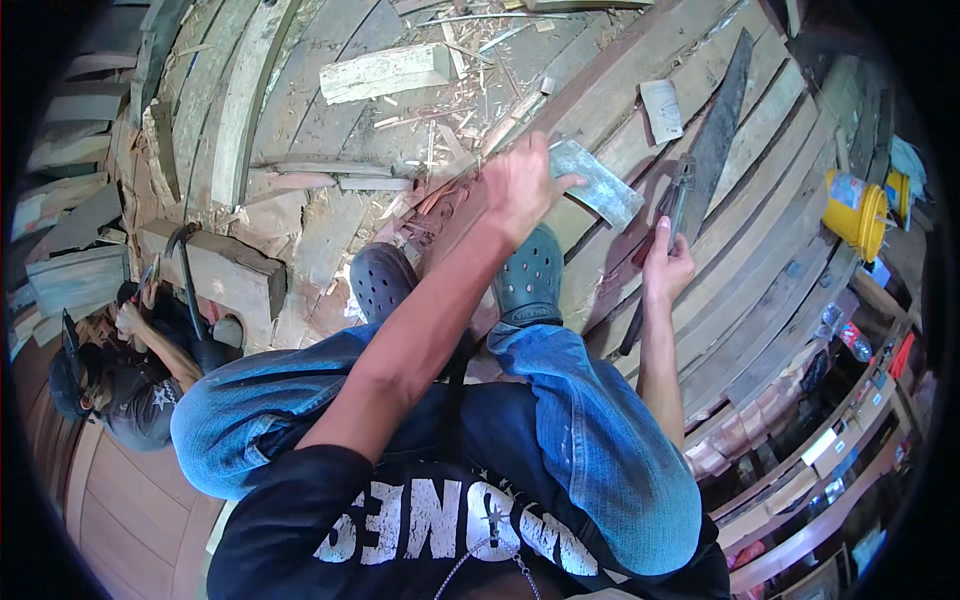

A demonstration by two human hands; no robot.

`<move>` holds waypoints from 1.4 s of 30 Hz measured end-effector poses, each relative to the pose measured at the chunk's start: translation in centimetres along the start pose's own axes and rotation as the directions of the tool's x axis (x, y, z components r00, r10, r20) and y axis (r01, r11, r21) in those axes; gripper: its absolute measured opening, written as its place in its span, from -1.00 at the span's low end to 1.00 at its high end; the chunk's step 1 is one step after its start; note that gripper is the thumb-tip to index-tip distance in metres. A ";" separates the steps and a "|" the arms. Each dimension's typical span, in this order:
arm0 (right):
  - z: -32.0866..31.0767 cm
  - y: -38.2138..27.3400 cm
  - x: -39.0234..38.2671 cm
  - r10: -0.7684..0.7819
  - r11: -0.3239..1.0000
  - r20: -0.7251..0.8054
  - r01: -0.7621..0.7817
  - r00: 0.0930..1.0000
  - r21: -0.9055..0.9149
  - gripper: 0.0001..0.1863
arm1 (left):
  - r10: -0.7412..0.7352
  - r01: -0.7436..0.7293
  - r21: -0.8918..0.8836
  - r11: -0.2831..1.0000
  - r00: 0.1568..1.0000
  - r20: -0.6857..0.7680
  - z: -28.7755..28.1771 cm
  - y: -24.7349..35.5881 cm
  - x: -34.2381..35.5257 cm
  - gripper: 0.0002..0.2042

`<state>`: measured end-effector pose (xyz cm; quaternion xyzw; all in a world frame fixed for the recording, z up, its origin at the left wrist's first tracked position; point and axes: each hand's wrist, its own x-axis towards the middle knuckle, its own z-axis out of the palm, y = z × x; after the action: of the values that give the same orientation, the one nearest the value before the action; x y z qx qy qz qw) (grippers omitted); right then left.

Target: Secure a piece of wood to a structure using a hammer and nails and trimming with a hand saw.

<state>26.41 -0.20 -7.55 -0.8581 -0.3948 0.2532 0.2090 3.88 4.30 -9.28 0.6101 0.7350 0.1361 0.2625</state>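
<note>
My left hand (518,190) is at the end of a flat grey rectangular plate (600,187), its thumb over the plate's near edge and its fingers at the top corner. My right hand (667,265) is closed around a slim tool with a shiny metallic shaft (683,195), pointing away from me; its exact kind is not clear. Beyond that tool a long dark blade (728,115), tapering to a point, lies across the planks. A dark rod-like piece (632,325) shows beside my right wrist.
Slatted planks (770,210) spread to the right, with a pale curved piece (661,111) on them. A wood block (385,73) lies among shavings. A yellow bucket (853,215) stands far right. At left, another person (140,370) works beside a thick timber (215,270).
</note>
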 end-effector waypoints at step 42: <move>-2.0 -9.5 -0.2 -0.803 0.486 0.344 0.869 0.486 -0.093 -0.69 | 0.433 -0.392 -0.229 0.891 0.885 0.171 -3.0 0.9 0.1 -0.76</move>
<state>22.04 5.01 -0.63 -0.5323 -0.8165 0.1728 0.1416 2.97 4.99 -6.31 0.7365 0.5384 0.1902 0.3626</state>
